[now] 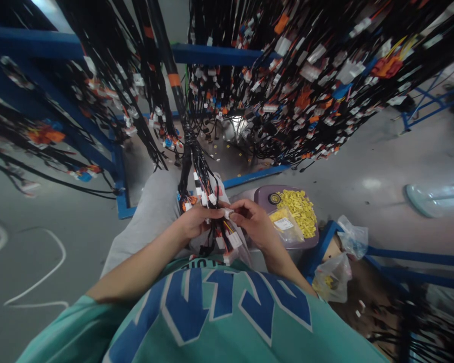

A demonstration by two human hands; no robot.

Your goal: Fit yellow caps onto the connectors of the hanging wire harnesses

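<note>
A black wire harness (187, 138) hangs down from above and ends over my lap in a cluster of wires with white and orange connectors. My left hand (197, 220) pinches a small white connector (228, 213) from the left. Close against it, my right hand (248, 218) has its thumb and finger closed at the connector's right end; whether a smaller part sits between those fingertips is hidden. More white connectors (234, 240) dangle just below my hands. To the right, a purple tray (263, 195) holds a heap of small yellow parts (300, 209) and a labelled plastic bag (285, 224).
Blue metal frames (219, 54) carry many hanging harnesses (314, 85) in front of me. Another blue frame (412, 257) with plastic bags (331, 280) stands at the right. White cord (41, 287) lies on the grey floor at left. Loose yellow bits are scattered under the rack.
</note>
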